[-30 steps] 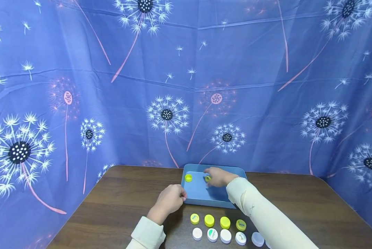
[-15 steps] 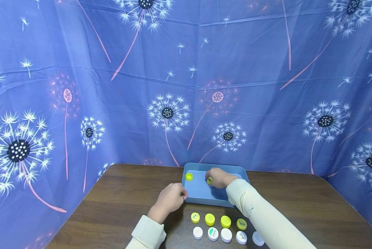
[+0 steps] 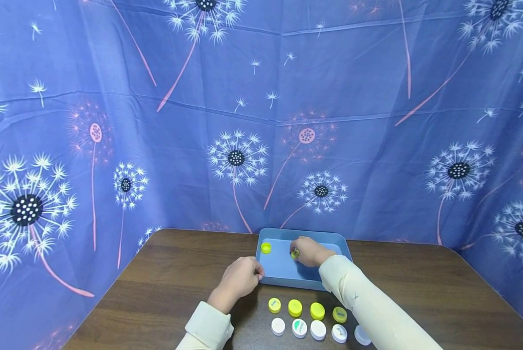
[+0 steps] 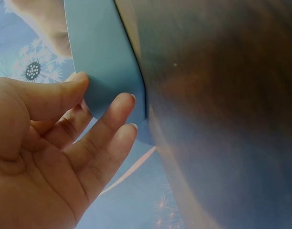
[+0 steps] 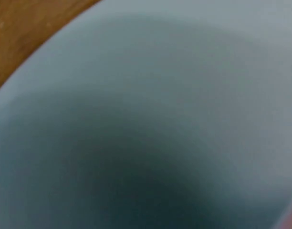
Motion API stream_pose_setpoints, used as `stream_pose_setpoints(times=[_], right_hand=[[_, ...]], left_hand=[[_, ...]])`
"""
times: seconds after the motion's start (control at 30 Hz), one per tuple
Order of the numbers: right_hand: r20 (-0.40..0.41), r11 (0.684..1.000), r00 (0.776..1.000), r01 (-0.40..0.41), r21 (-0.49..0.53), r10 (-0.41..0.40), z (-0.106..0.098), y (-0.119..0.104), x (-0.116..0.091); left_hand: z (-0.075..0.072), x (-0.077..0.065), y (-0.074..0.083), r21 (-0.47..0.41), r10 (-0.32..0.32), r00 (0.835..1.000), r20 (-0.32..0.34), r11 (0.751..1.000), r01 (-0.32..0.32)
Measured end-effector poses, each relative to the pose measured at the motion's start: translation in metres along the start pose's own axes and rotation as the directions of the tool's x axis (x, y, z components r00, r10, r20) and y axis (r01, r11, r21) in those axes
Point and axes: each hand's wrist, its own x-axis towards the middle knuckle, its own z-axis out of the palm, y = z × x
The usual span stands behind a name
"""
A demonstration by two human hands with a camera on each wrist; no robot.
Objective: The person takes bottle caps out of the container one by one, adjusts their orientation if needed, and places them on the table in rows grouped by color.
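A shallow blue tray [image 3: 283, 282] stands near the far edge of the wooden table. At its near left corner my left hand [image 3: 238, 278] pinches the rim; in the left wrist view the thumb and index finger meet on the tray wall [image 4: 105, 57], while other fingers lie along its outside. Inside the tray my right hand [image 3: 308, 252] holds a yellow bottle cap [image 3: 294, 253] between its fingertips, low over the tray floor. Another yellow bottle cap [image 3: 266, 248] lies hollow side up in the far left corner. The right wrist view is a close blur with little detail.
In front of the tray runs a row of several yellow caps [image 3: 294, 308], with a row of several white caps [image 3: 318, 330] nearer me. My right sleeve [image 3: 371, 301] passes over the right end of these rows. A blue dandelion-print cloth [image 3: 178, 170] hangs behind the table.
My right hand has lowered and drawn slightly toward me within the tray, still with the yellow bottle cap. The left hand stays at the tray corner. The head view has shifted slightly.
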Motion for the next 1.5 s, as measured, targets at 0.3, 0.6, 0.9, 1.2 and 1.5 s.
stream_pose_setpoints(times=[0.3, 0.6, 0.9, 1.2, 1.5], right_hand=[[-0.016, 1.0, 1.0, -0.01, 0.014, 0.01, -0.001, 0.001, 0.001], [-0.022, 0.998, 0.999, -0.034, 0.045, 0.035, -0.004, 0.001, -0.002], [-0.023, 0.996, 0.999, -0.036, 0.076, 0.038, -0.006, 0.005, -0.007], [-0.03, 0.995, 0.998, -0.048, 0.082, 0.05, -0.008, 0.006, -0.009], [-0.055, 0.988, 0.998, 0.004, 0.153, 0.005, -0.004, -0.002, -0.008]], left_hand=[[-0.002, 0.001, 0.001, 0.006, 0.005, 1.0, -0.013, 1.0, -0.005], [-0.002, 0.004, 0.003, 0.012, 0.009, 1.0, -0.014, 1.0, -0.009], [0.002, 0.006, 0.006, 0.004, 0.002, 1.0, -0.005, 1.0, -0.002], [0.0, 0.007, 0.01, 0.001, 0.001, 1.0, -0.008, 1.0, -0.001], [0.003, 0.0, 0.001, 0.003, -0.006, 1.0, -0.012, 1.0, 0.006]])
